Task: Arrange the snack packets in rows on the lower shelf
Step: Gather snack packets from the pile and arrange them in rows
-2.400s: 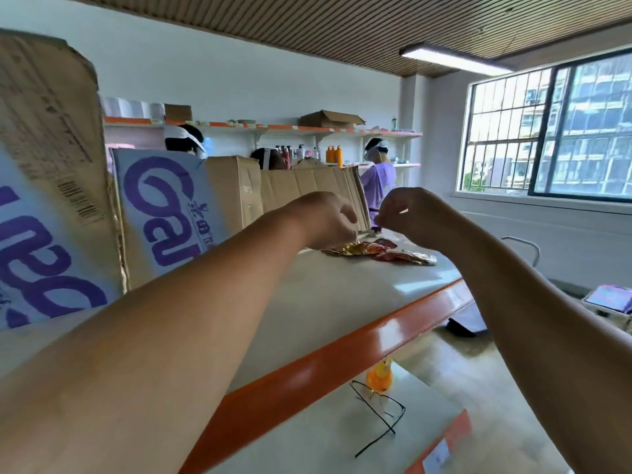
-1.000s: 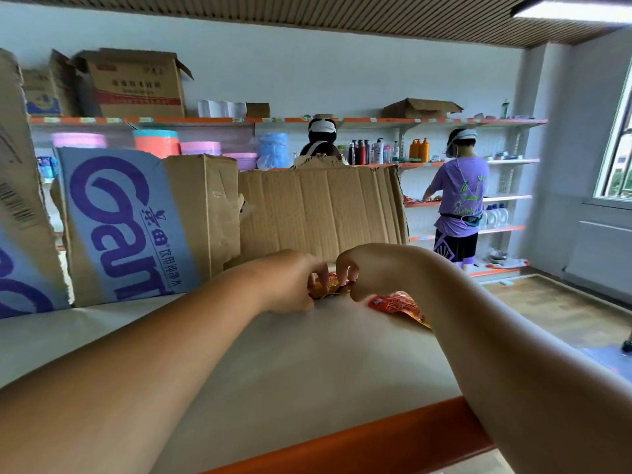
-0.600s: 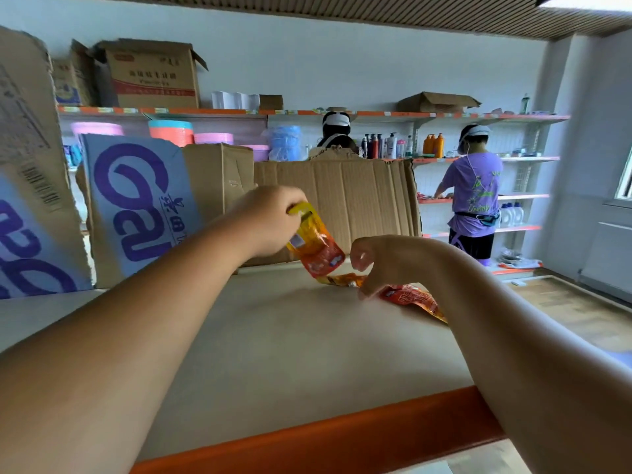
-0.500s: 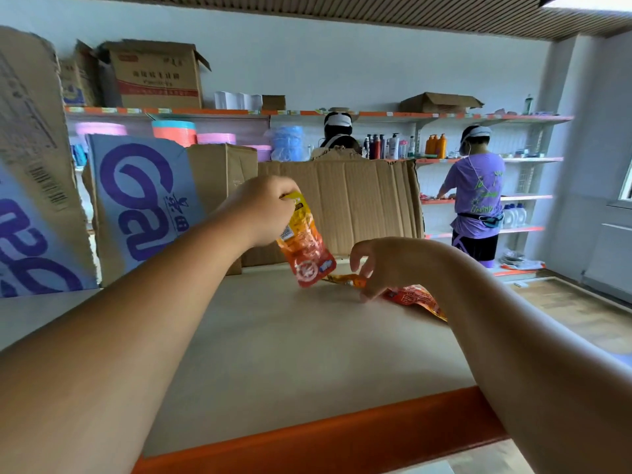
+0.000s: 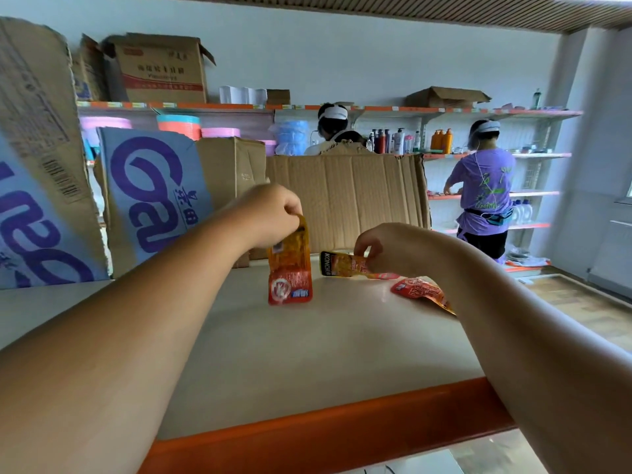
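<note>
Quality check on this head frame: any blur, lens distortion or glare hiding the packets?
Head view: wide-angle bending bows the cardboard boxes and stretches both forearms; the upright packet in the left hand and the flat packet in the right hand read clearly; soft sheen on the shelf, no glare.

A single head-worn wide-angle camera looks forward, close over the shelf.

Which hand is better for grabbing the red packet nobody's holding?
Right, probably. The loose red packet lies on the shelf close to the right hand. The left hand is farther off, pinching a hanging packet. The right hand would first have to release its flat packet.
</note>
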`<state>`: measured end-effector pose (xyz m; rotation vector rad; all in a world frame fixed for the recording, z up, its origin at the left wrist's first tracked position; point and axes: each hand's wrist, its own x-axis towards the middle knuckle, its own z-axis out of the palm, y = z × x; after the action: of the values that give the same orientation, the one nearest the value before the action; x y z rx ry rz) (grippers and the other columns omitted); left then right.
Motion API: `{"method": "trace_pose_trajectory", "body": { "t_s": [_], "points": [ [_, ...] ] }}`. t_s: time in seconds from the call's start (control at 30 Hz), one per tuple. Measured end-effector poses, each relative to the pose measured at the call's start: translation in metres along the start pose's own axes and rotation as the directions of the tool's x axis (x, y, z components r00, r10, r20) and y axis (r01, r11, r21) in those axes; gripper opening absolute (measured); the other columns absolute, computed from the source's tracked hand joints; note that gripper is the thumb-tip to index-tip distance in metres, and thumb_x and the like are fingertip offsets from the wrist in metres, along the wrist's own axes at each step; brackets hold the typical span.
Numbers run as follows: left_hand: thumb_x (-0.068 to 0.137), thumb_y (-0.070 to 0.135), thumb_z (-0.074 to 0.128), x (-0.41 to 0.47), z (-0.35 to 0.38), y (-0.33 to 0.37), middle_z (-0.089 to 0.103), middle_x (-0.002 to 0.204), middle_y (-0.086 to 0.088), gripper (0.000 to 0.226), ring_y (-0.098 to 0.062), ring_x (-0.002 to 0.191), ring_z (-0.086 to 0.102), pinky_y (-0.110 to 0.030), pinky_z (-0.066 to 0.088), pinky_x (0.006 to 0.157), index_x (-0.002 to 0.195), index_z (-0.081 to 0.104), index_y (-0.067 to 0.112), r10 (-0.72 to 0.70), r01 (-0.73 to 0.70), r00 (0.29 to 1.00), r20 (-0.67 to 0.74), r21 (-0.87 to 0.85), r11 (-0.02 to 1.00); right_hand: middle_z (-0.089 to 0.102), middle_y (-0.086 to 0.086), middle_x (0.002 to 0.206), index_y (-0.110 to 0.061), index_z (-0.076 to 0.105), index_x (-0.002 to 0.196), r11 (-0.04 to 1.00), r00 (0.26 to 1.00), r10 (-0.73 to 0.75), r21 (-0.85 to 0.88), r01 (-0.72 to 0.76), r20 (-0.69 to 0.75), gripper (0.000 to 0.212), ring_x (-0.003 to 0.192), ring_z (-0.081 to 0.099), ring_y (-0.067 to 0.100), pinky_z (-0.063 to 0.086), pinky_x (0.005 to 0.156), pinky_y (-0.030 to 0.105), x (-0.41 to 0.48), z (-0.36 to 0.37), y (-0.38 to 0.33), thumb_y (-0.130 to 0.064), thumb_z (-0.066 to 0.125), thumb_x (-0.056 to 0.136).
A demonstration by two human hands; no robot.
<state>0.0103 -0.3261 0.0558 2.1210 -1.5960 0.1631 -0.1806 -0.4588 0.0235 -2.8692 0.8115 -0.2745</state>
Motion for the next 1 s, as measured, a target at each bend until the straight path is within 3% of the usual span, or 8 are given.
{"method": "trace_pose_trajectory", "body": {
  "t_s": [0.1,0.23,0.43,0.53,0.63,0.73,0.83,1.0],
  "points": [
    [0.086,0.017,0.067,-0.006,-0.018,0.008,0.065,0.084,0.009,0.010,-0.010,0.081,0.061,-0.029,0.048,0.066,0.083,0.070,0.026,0.083,-0.082,0.988,-0.128,0.020,0.996,0.071,0.002,0.104,-0.016,0.074,0.108,0.999,0.996,-0.015,0.050,0.019,-0.089,0.027,0.082,0.063,0.017,0.051,0.070,0.027,0.001,0.000,0.003,-0.002,0.062,0.089],
    [0.078,0.013,0.075,-0.012,-0.020,0.022,0.070,0.076,0.005,0.014,-0.015,0.072,0.066,-0.028,0.049,0.062,0.076,0.070,0.026,0.066,-0.100,0.965,0.252,0.125,0.987,0.067,-0.004,0.084,-0.026,0.067,0.079,0.983,0.987,0.005,0.180,0.024,-0.163,0.028,0.080,0.064,0.020,0.054,0.074,0.034,-0.001,-0.003,0.006,0.000,0.061,0.087],
    [0.088,0.016,0.078,-0.015,0.006,0.034,0.070,0.083,0.002,0.011,-0.011,0.074,0.065,-0.025,0.053,0.070,0.087,0.070,0.024,-0.235,0.064,0.607,0.759,0.248,0.967,0.062,-0.004,0.086,-0.027,0.062,0.077,0.992,0.986,0.000,0.128,0.022,-0.167,0.030,0.080,0.058,0.019,0.043,0.065,0.029,-0.004,-0.005,-0.001,0.000,0.053,0.087],
    [0.094,0.025,0.071,-0.014,0.009,0.031,0.067,0.078,0.002,0.008,-0.014,0.072,0.065,-0.028,0.052,0.069,0.090,0.070,0.019,-0.231,0.119,0.726,0.648,0.212,0.970,0.060,-0.006,0.101,-0.028,0.069,0.071,0.993,0.992,-0.070,0.083,0.079,-0.109,0.037,0.093,0.059,0.018,0.050,0.080,0.037,-0.007,-0.003,-0.012,0.003,0.056,0.086],
    [0.094,0.045,0.069,-0.011,0.014,0.026,0.070,0.085,-0.006,0.032,-0.020,0.076,0.067,-0.030,0.054,0.068,0.105,0.069,0.015,-0.253,0.145,0.865,0.433,0.266,0.953,0.056,-0.010,0.130,-0.032,0.076,0.106,0.984,0.994,-0.112,0.139,0.113,-0.015,0.036,0.116,0.053,0.012,0.046,0.100,0.035,-0.012,0.001,-0.030,-0.004,0.056,0.095],
    [0.091,0.062,0.067,-0.014,0.023,0.028,0.070,0.095,-0.013,0.059,-0.027,0.093,0.073,-0.030,0.056,0.072,0.116,0.065,0.010,-0.379,0.210,0.800,0.465,0.375,0.903,0.059,-0.003,0.126,-0.027,0.063,0.116,0.999,0.999,-0.034,-0.030,0.034,-0.016,0.022,0.110,0.057,0.019,0.049,0.095,0.038,-0.012,0.003,-0.035,-0.036,0.062,0.097],
    [0.088,0.061,0.071,-0.012,0.028,0.033,0.066,0.117,-0.014,0.067,-0.031,0.102,0.072,-0.036,0.061,0.081,0.126,0.059,0.006,-0.436,0.259,0.754,0.491,0.388,0.885,0.059,0.001,0.105,-0.019,0.053,0.100,0.952,0.977,0.186,-0.263,-0.154,0.101,0.043,0.097,0.053,0.021,0.045,0.086,0.034,-0.012,0.000,-0.032,-0.058,0.065,0.089],
    [0.086,0.052,0.078,-0.011,0.026,0.028,0.060,0.115,-0.010,0.069,-0.027,0.095,0.068,-0.034,0.061,0.073,0.134,0.055,0.008,-0.428,0.258,0.742,0.516,0.371,0.892,0.060,0.000,0.109,-0.021,0.057,0.108,0.948,0.954,0.219,-0.277,-0.158,0.204,0.043,0.096,0.052,0.018,0.042,0.080,0.032,-0.020,-0.008,-0.031,-0.055,0.070,0.086]
  ]
}}
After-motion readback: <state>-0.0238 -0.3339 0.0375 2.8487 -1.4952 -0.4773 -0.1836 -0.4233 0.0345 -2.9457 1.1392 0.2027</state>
